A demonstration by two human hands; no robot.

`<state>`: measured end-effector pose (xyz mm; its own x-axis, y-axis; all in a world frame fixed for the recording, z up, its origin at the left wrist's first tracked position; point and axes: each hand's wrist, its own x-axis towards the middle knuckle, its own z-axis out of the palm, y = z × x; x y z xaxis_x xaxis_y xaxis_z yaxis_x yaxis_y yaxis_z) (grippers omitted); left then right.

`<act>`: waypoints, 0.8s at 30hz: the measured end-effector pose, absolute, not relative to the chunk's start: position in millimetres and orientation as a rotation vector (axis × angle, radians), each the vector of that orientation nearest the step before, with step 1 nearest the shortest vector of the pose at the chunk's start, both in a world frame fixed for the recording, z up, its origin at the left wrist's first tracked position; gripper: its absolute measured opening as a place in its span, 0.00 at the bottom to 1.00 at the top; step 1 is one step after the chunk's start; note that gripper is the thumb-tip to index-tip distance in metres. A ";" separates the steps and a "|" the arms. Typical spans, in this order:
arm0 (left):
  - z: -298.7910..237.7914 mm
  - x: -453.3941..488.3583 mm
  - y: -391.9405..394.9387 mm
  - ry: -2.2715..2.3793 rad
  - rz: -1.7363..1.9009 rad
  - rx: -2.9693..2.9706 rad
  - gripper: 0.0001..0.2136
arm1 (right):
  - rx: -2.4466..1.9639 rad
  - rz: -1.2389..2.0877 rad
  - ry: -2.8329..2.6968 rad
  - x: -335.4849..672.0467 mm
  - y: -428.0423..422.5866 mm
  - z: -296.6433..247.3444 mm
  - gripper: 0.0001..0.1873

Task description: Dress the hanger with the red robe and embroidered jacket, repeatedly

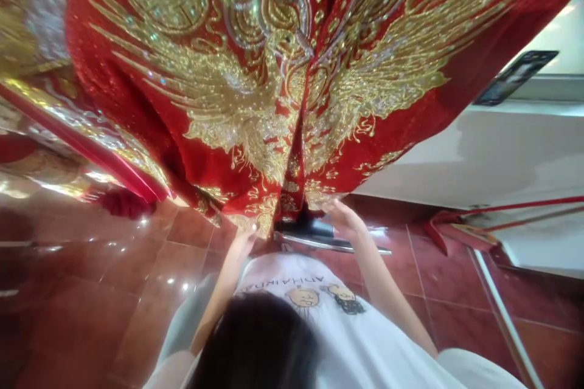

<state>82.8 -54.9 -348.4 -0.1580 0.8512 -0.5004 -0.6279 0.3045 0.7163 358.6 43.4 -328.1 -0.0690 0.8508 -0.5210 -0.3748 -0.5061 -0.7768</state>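
Observation:
A red garment with sequined gold phoenix embroidery [396,121] hangs in front of me, its centre opening parted at the bottom. My left hand [249,237] pinches the gold-trimmed lower corner on the left side of the opening, thumb on top. My right hand [345,216] grips the matching hem on the right side, its fingers closed at the edge and partly hidden by the cloth. Between the two hems a darker red strip with gold pattern shows. Below it lies a curved metal bar [337,245] with a dark part above.
More red, gold and silver sequined garments [41,73] hang at the left. On the right are a white wall [429,158], a dark flat object [517,77] on a ledge, and red angled pieces with a pale rod [502,310]. The floor has red tiles [137,273].

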 end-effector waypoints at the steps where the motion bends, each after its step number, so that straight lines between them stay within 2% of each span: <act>1: -347.3 83.8 -61.4 1.115 1.288 0.254 0.24 | -1.263 1.774 -0.566 358.2 42.4 -325.1 0.25; 6: -337.4 99.2 -76.1 1.127 1.200 0.249 0.21 | -1.204 1.833 -0.537 341.9 22.8 -308.0 0.26; 10: -336.2 120.7 -63.1 1.148 1.178 0.264 0.23 | -1.241 1.855 -0.572 316.5 -0.7 -290.9 0.25; 15: -333.5 135.8 -54.4 1.126 1.216 0.277 0.18 | -1.177 1.812 -0.666 289.5 -15.4 -276.8 0.25; 21: -314.9 135.9 -55.3 1.134 1.316 0.291 0.28 | -1.099 1.846 -0.850 285.7 -13.8 -275.5 0.27; 24: -307.4 137.8 -53.5 1.165 1.412 0.263 0.26 | -1.120 1.824 -0.800 285.3 -15.5 -274.0 0.28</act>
